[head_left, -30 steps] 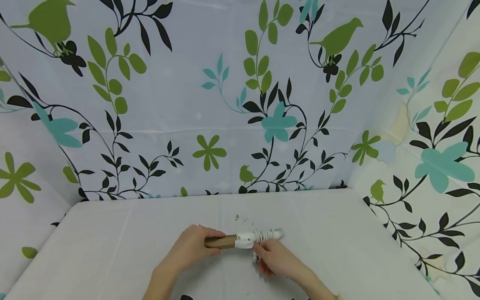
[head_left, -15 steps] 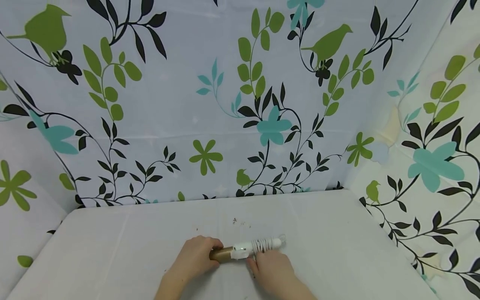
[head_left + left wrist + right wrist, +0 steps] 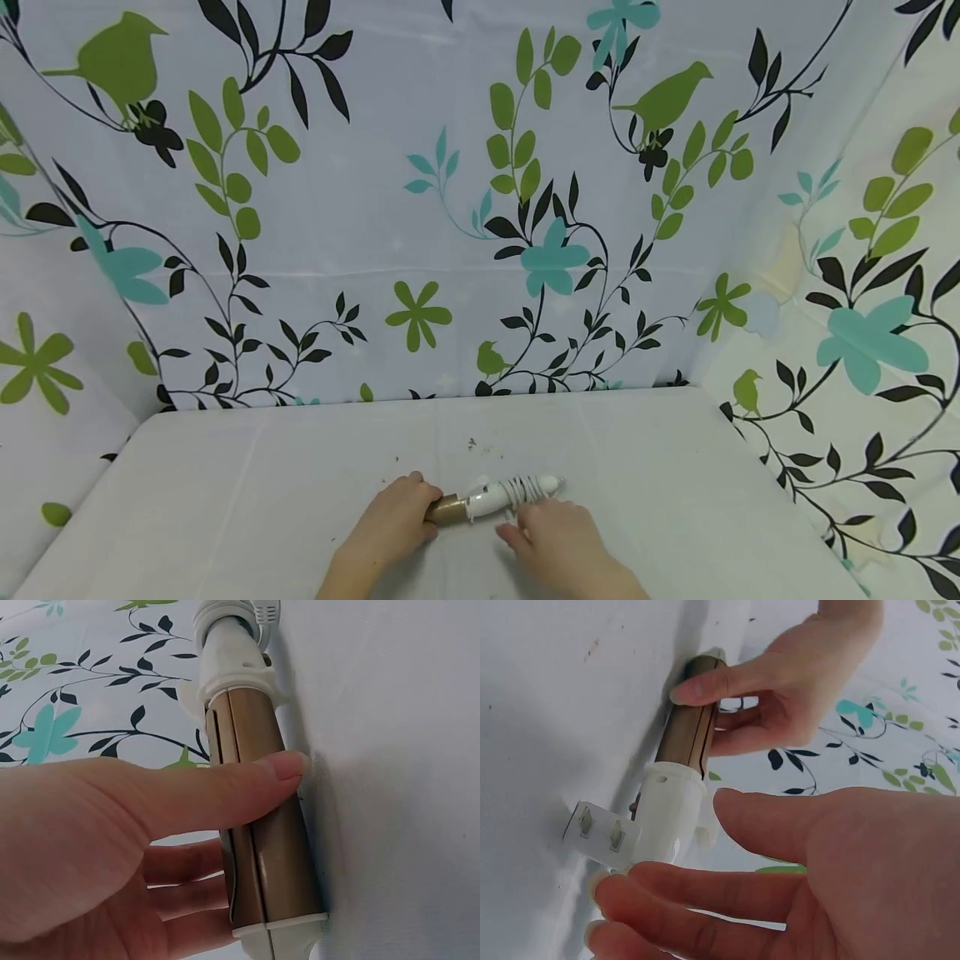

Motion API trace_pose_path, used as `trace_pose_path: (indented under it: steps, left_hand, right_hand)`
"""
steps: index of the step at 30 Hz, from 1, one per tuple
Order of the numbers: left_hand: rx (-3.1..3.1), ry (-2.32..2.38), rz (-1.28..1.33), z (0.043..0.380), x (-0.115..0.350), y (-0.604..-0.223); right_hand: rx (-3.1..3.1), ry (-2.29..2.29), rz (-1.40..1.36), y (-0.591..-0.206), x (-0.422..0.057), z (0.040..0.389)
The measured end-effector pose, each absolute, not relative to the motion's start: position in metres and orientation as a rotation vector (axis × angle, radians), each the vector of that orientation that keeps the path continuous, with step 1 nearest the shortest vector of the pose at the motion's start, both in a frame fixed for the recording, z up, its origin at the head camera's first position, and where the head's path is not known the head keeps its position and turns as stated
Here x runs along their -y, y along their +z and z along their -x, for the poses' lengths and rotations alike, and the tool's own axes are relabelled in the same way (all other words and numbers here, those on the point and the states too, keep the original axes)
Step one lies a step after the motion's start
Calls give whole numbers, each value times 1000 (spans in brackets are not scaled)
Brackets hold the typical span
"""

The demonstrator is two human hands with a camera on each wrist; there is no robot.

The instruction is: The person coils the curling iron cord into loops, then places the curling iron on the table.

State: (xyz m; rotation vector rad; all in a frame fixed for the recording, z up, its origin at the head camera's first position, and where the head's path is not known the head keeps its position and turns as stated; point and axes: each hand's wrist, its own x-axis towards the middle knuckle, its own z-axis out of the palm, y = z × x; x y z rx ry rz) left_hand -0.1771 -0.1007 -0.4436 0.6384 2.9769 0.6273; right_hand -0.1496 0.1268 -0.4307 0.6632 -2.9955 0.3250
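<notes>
A curling iron (image 3: pixel 487 499) lies across the white table, its brown-gold barrel (image 3: pixel 264 787) to the left and its white handle (image 3: pixel 667 814) to the right. White cord (image 3: pixel 525 490) is wound in several loops round the handle. My left hand (image 3: pixel 395 518) grips the barrel, thumb over the top and fingers underneath. Close to the wound handle is my right hand (image 3: pixel 566 540), its thumb apart from its loosely extended fingers (image 3: pixel 705 930). The two-prong plug (image 3: pixel 600 832) sits beside the handle, just beyond those fingertips; whether they touch it I cannot tell.
Small dark specks (image 3: pixel 472 444) lie on the table (image 3: pixel 300 458) behind the curling iron. A cloth printed with leaves, birds and flowers (image 3: pixel 360 208) hangs behind the table and along both sides.
The right hand, earlier holding the plug end below the handle, has moved up beside the cord loops and its grasp has loosened. The left hand keeps its grip on the barrel.
</notes>
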Motion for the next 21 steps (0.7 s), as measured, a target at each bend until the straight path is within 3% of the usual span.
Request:
trace_pose_path:
  steps: [21]
  left_hand:
    - [-2942,541,-651,181,99,-443]
  right_hand:
    - [2985,348,-781,-429,-137,159]
